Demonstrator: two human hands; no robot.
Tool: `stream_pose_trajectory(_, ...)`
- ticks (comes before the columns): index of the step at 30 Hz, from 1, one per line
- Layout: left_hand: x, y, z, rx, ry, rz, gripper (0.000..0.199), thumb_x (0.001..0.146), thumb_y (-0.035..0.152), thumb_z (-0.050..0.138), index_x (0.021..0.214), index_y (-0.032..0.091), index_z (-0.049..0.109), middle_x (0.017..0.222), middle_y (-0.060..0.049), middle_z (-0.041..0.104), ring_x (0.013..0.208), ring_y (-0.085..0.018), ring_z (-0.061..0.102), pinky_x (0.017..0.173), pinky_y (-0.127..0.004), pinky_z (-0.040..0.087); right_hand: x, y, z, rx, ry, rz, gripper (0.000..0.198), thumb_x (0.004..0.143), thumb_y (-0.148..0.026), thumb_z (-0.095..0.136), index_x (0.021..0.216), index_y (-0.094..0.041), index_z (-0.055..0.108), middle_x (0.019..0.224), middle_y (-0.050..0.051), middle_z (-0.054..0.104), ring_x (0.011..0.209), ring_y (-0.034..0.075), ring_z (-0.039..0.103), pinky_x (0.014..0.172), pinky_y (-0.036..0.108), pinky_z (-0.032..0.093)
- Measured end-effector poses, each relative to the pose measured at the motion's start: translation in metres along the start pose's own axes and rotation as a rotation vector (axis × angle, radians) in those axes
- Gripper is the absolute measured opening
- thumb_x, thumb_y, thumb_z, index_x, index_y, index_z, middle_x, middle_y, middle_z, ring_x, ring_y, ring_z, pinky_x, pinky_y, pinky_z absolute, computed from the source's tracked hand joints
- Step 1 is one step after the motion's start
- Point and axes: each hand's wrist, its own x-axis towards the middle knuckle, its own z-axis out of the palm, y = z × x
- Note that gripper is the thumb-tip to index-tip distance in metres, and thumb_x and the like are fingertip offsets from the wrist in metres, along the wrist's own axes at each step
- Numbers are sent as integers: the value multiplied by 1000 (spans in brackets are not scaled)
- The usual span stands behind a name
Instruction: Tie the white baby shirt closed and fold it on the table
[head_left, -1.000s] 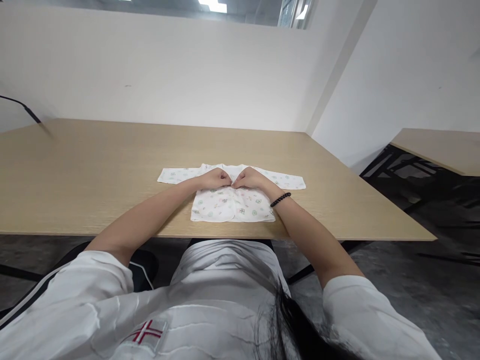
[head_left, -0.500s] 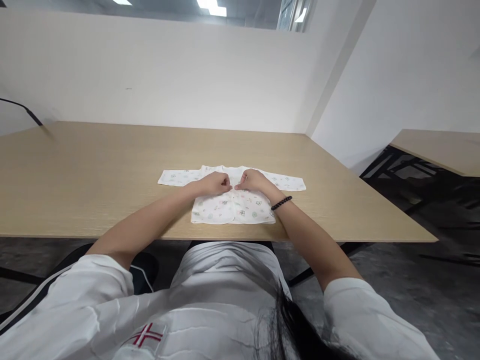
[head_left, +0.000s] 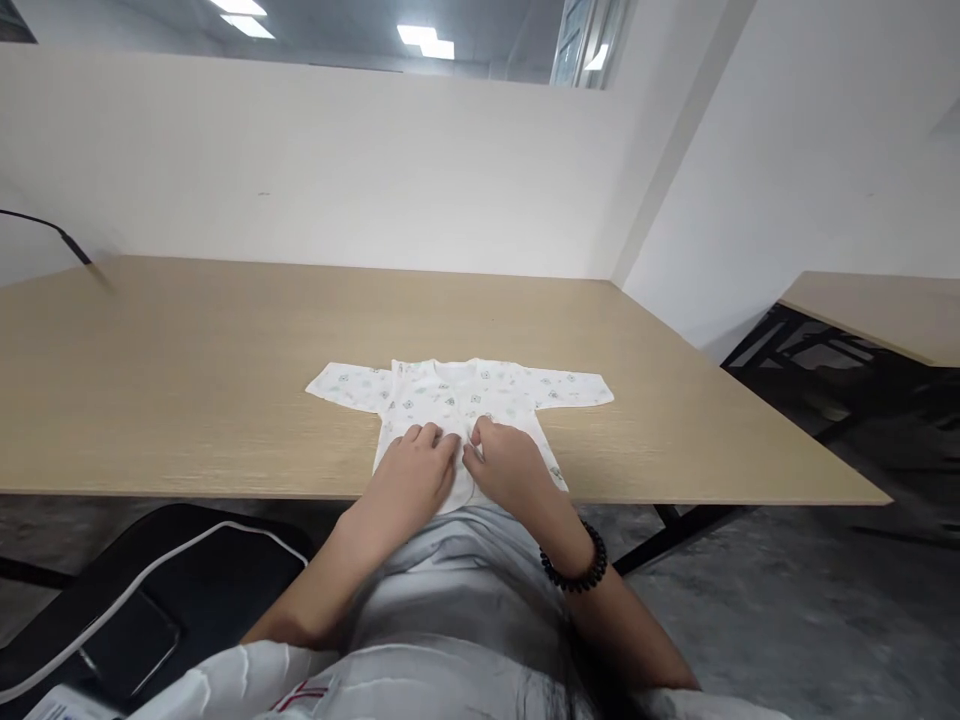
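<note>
A white long-sleeved baby shirt (head_left: 424,402) with small printed figures lies face up at the front edge of the table, sleeves spread to both sides. Its front opening runs down the middle, and the hem reaches the table edge by my body. My left hand (head_left: 415,468) rests on the lower front, fingers bent and closed at the left side of the opening; its thumb is hidden. Just across, my right hand (head_left: 512,462) pinches the cloth at the opening between thumb and fingers. A dark bead bracelet (head_left: 577,560) circles my right wrist.
The shirt lies on a wide wooden table (head_left: 225,340) against a white wall (head_left: 360,170). A black cable (head_left: 73,245) shows at the far left. A black chair or bag-like thing (head_left: 165,590) is below left. Another table (head_left: 877,310) stands at right.
The shirt has slid toward my body, its hem now at the table edge. Both hands have come closer too and sit lower on its front. The view has tilted slightly.
</note>
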Motion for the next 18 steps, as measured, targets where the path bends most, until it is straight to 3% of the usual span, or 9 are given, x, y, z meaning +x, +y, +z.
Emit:
stream_pose_trajectory(7, 21, 12, 3, -122, 62, -78, 26, 95, 19, 43, 93, 21, 69, 101, -13, 68, 90, -27, 62, 79, -38, 49, -8, 7, -2, 188, 74, 70, 8, 90, -21, 49, 87, -22, 57, 71, 3, 67, 68, 19, 60, 58, 29, 29)
stream_pose_trajectory(13, 20, 7, 8, -392, 139, -87, 20, 92, 16, 46, 84, 18, 64, 88, -8, 67, 83, -22, 63, 73, -33, 49, -7, 12, 4, 353, 209, 34, 6, 84, -19, 57, 80, -21, 61, 79, 1, 69, 63, 15, 54, 64, 26, 36)
stream_pose_trajectory(18, 20, 1, 9, -506, 129, -104, 17, 89, 22, 52, 76, 18, 61, 82, -6, 67, 75, -20, 62, 67, -31, 45, -9, 13, 7, 422, 235, 34, 5, 80, -19, 61, 76, -20, 65, 70, 0, 69, 60, 14, 55, 61, 26, 37)
